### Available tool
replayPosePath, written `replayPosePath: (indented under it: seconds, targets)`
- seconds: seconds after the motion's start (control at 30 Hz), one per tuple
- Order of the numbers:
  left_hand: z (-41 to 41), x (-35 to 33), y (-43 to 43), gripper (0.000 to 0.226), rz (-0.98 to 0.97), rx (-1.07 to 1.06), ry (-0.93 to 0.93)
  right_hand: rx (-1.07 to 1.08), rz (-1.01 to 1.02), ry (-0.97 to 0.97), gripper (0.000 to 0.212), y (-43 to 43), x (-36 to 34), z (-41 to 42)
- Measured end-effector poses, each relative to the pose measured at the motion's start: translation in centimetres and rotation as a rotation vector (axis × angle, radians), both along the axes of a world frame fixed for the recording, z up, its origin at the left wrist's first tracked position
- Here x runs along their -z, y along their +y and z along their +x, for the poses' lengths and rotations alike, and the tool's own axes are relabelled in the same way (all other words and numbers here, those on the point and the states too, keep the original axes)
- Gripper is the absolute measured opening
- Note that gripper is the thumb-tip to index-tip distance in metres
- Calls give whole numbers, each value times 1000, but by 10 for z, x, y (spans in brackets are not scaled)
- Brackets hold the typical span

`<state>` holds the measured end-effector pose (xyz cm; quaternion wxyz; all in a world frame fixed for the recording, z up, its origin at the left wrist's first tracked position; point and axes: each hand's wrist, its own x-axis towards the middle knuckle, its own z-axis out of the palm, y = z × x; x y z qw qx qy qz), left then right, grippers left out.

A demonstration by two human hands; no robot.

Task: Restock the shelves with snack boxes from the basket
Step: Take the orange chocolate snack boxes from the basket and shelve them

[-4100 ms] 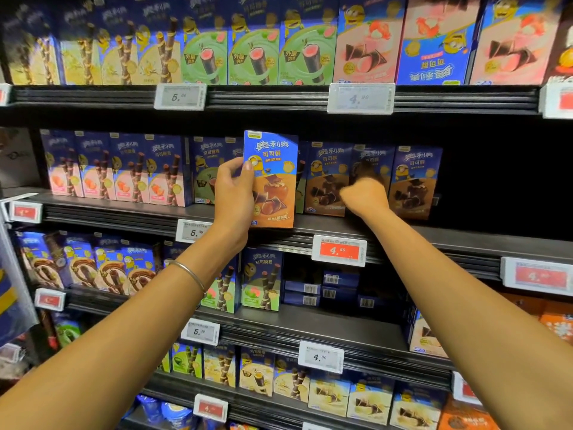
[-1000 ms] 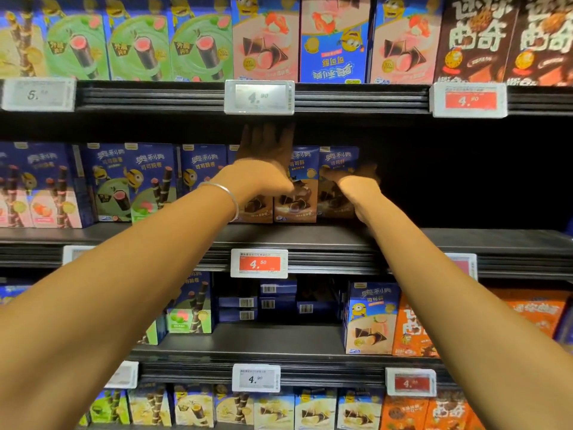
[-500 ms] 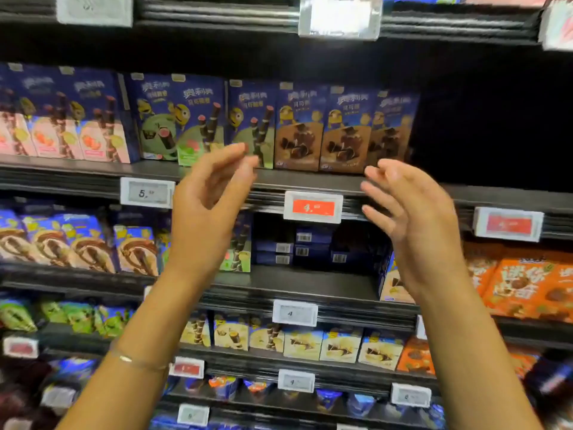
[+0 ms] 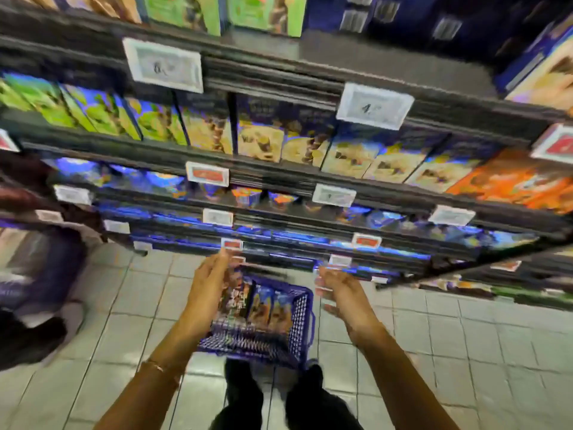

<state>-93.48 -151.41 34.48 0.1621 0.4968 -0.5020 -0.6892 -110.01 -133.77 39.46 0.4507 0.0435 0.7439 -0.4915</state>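
A blue plastic basket (image 4: 302, 318) stands on the tiled floor in front of my feet, with several snack boxes (image 4: 263, 305) upright inside it. My left hand (image 4: 207, 293) hangs above the basket's left side, fingers straight and holding nothing. My right hand (image 4: 344, 293) hovers to the right of the basket, fingers relaxed and empty. Above them rise the dark shelves (image 4: 279, 169), packed with blue, green and orange snack boxes. The view is motion-blurred.
White and red price tags (image 4: 373, 105) line the shelf edges. Grey floor tiles (image 4: 465, 336) spread to the right of the basket. A dark blurred shape (image 4: 34, 305) sits at the left near the floor. My dark trouser legs (image 4: 279, 398) show below the basket.
My view has swung down from the shelf to the floor. Both hands have left the shelved boxes and dropped, empty, to either side of the basket.
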Motion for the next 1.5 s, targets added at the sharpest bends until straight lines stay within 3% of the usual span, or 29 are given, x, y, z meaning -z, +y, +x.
replayPosePath:
  seconds: [0.2,0.33,0.43,0.57,0.73,0.83,0.97,1.1,1.23,1.33,1.5]
  targets:
    - [20,124,38,47,242,-67,-174,10,257,-223,43,18,139,22]
    - [16,223,46,58,313,-69,-199,3,282,-250,26,13,249,22]
    - [6,302,50,79,331,-46,-254,4,302,-237,37,4,340,20]
    - [-11,408,46,61,282,-19,-290,-40,257,-230,36,-8,461,16]
    - [-32,500,31,68,285,-35,-236,-106,273,-78,21,-23,595,23]
    - [-42,529,31,76,294,-78,-216,-222,292,14,30,-31,647,35]
    - [-45,548,37,83,282,-78,-201,-201,244,197,40,-42,678,53]
    - [-38,543,34,84,223,-85,-237,-220,199,186,62,-49,679,64]
    - [-38,529,34,83,172,-47,-238,-123,191,245,41,-47,678,66]
    - [-40,523,34,71,174,-46,-205,-80,170,263,39,-37,679,65]
    - [-49,519,34,52,89,-13,-169,44,-16,207,26,-11,655,57]
